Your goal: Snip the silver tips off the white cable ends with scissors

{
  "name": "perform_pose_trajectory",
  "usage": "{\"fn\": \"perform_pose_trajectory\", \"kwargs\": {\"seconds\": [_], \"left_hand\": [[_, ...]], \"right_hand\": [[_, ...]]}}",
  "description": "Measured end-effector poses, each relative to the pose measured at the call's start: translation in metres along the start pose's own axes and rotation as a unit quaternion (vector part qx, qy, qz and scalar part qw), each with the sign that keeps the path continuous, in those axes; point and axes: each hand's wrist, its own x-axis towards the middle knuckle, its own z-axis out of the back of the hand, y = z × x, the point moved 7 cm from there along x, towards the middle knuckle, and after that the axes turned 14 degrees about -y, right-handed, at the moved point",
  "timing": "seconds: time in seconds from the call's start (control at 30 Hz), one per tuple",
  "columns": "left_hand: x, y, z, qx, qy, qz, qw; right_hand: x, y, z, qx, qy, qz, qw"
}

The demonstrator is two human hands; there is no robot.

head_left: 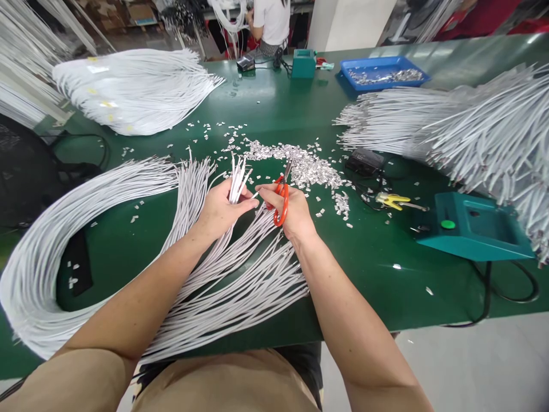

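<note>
My left hand (223,209) is closed round a small bunch of white cables (238,182), their ends sticking up above the fingers. Red-handled scissors (281,200) sit in my right hand (294,212), blades pointing away from me. The right thumb and forefinger meet near the left thumb, at the tip of one cable; what exactly they pinch is too small to tell. Under both hands a large curved bundle of white cables (38,269) lies on the green table (364,286). Just beyond the hands is a heap of small silvery-white pieces (309,166).
More cable bundles lie at the back left (137,86) and along the right (480,114). A blue tray (351,67) holds small pieces. Yellow-handled pliers (392,200), a black adapter (365,162) and a teal device (472,226) are at the right. Another person (270,23) sits beyond the table.
</note>
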Motion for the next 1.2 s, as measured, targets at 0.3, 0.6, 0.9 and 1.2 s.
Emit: {"fn": "perform_pose_trajectory", "kwargs": {"seconds": [0.3,0.6,0.9,1.2], "left_hand": [[0.000,0.007,-0.001,-0.032,0.005,0.036,0.999],[-0.005,0.008,-0.009,-0.204,0.067,0.168,0.962],[-0.002,0.011,-0.006,-0.161,0.104,0.146,0.971],[0.000,0.012,-0.003,-0.119,0.110,0.119,0.979]], "right_hand": [[0.003,-0.006,-0.002,0.032,0.016,-0.011,0.999],[0.007,-0.005,0.009,-0.007,-0.049,0.015,0.999],[-0.001,0.006,-0.002,-0.014,0.021,0.065,0.998],[0.004,0.017,0.014,0.001,-0.062,0.101,0.993]]}}
